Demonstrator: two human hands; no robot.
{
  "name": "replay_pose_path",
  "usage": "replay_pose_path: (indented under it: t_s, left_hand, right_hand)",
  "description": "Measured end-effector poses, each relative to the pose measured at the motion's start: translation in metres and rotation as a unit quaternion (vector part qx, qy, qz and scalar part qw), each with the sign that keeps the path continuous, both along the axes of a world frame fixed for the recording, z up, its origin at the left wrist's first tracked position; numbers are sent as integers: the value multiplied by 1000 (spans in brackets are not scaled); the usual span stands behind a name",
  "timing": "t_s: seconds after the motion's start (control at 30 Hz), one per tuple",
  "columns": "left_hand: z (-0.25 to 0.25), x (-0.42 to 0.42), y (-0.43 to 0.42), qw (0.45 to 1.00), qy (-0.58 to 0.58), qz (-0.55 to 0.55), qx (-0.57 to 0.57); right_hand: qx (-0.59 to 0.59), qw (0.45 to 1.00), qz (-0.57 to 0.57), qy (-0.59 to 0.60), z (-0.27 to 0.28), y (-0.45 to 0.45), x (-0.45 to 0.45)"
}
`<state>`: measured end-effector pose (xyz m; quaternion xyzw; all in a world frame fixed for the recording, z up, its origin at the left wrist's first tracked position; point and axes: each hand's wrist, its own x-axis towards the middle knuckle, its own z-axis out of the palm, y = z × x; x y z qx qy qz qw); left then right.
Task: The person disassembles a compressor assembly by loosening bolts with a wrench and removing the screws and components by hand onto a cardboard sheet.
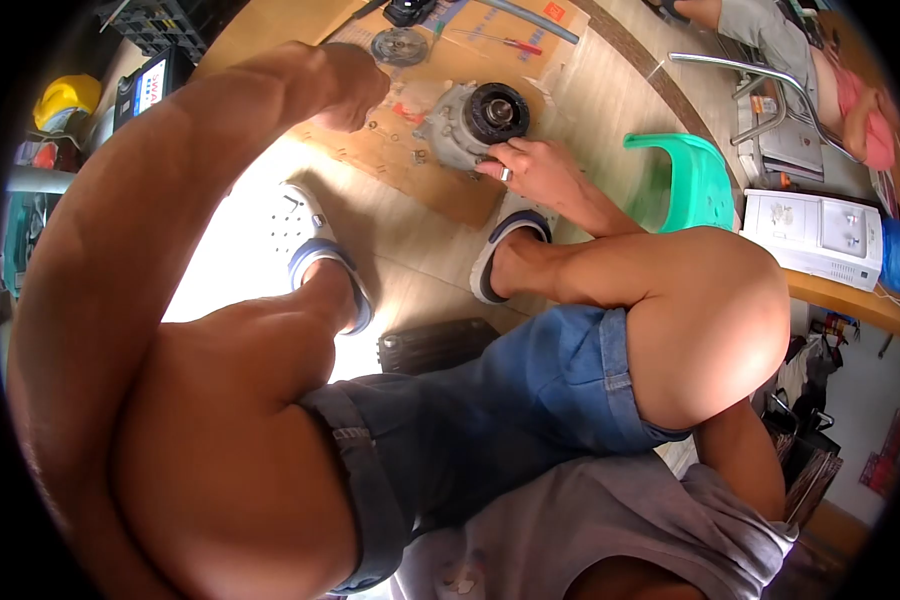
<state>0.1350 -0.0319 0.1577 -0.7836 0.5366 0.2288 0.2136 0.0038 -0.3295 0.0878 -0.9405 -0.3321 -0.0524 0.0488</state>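
Fingers of the right hand (535, 170) pinch the near edge of a grey metal housing with a black ring (452, 128) on brown cardboard (450, 197); a slip could tip it onto a small metal part (419, 156). The left hand (355, 88) curls inward (its grip, if any, seems hidden).

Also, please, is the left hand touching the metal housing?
Apart. The head view shows a visible gap between the left hand and the metal housing, with cardboard underneath.
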Motion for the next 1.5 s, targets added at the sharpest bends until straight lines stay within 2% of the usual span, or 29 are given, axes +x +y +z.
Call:
replay_pose_path:
  t_s: [0.03, 0.1, 0.2, 0.27, 0.33, 0.4, 0.5, 0.57, 0.63, 0.7, 0.77, 0.83, 0.87, 0.93, 1.0, 1.1, 1.3, 1.5]
  left_hand:
    - [2, 0, -2, 1000, 6, 6, -3]
    - [25, -12, -6, 991, 53, 120, -32]
    - [17, -8, -9, 994, 44, 101, -30]
    - [-5, 3, -8, 998, -18, -52, 19]
    - [-12, 7, -7, 998, -22, -47, 33]
    - [25, -15, -10, 993, 29, 114, 10]
    - [22, -13, -5, 989, 51, 139, -29]
    - [2, -3, -6, 998, -24, -27, 42]
    - [-11, -1, -4, 998, -35, -30, 47]
    - [14, -15, -8, 991, 22, 128, -11]
    - [1, -8, -9, 998, -31, -36, 47]
    - [-9, -2, -9, 988, -57, -124, 74]
    - [-10, 0, -9, 987, -57, -130, 72]
    - [-8, 1, -10, 996, -30, -63, 51]
    - [15, -10, -14, 996, 25, 83, 13]
    - [13, -13, -8, 992, 29, 124, -13]
    - [18, -11, -5, 989, 59, 135, -30]
    - [19, -12, -6, 993, 40, 108, -11]
  right_hand:
    - [-5, 1000, -3, -4, -1, 0, 0]
    - [-12, 1000, -9, -13, -4, 3, -2]
    - [-45, 999, -23, -9, -16, 1, -6]
    - [-14, 999, -31, -5, -17, 3, -8]
    - [12, 999, -35, 2, -20, 5, -9]
    - [30, 999, -36, 10, -21, 5, -8]
    - [53, 997, -45, 29, -21, 4, -9]
    - [82, 995, -48, 33, -21, 4, -10]
    - [82, 994, -60, 46, -24, 9, -11]
    - [56, 992, -82, 73, -15, 12, -13]
    - [72, 994, -71, 49, -17, 12, -10]
    - [78, 994, -65, 38, -20, 12, -8]
    - [75, 994, -65, 38, -20, 12, -7]
    - [67, 994, -72, 41, -20, 11, -7]
    - [58, 994, -85, 47, -19, 13, -9]
    - [36, 993, -95, 62, -12, 15, -10]
    - [35, 997, -68, 12, -22, 10, -9]
    - [110, 986, -77, 95, -22, 10, -14]
